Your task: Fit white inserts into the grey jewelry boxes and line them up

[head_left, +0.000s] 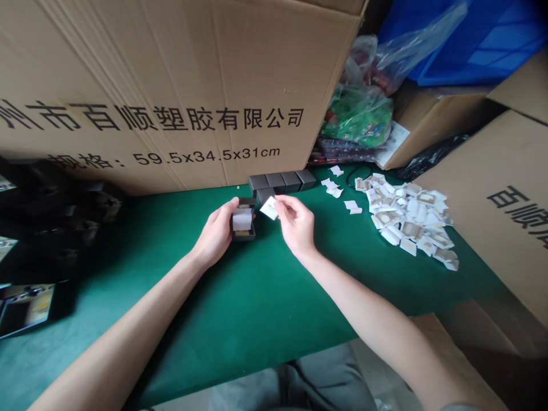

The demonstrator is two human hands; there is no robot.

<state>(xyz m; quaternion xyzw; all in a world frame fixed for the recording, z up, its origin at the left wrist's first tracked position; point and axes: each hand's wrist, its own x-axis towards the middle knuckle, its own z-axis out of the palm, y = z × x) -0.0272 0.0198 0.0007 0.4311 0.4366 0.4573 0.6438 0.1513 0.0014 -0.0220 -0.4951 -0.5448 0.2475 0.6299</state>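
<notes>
My left hand (216, 233) is wrapped round a small dark box (244, 220) that stands open, showing a pale lining inside. My right hand (295, 224) pinches a small white card (269, 208) just to the right of the open box, almost touching it. Both hands hover over the green table (257, 302). A row of several closed dark boxes (282, 181) stands just behind the hands, against a big cardboard carton (171, 85).
A heap of white and tan paper packets (406, 220) lies to the right, with a few loose ones (338, 188) nearer the boxes. Cardboard cartons (500, 217) stand along the right edge. Black trays (38, 274) are piled at the left. Plastic bags (363, 114) and a blue crate (483, 40) sit behind.
</notes>
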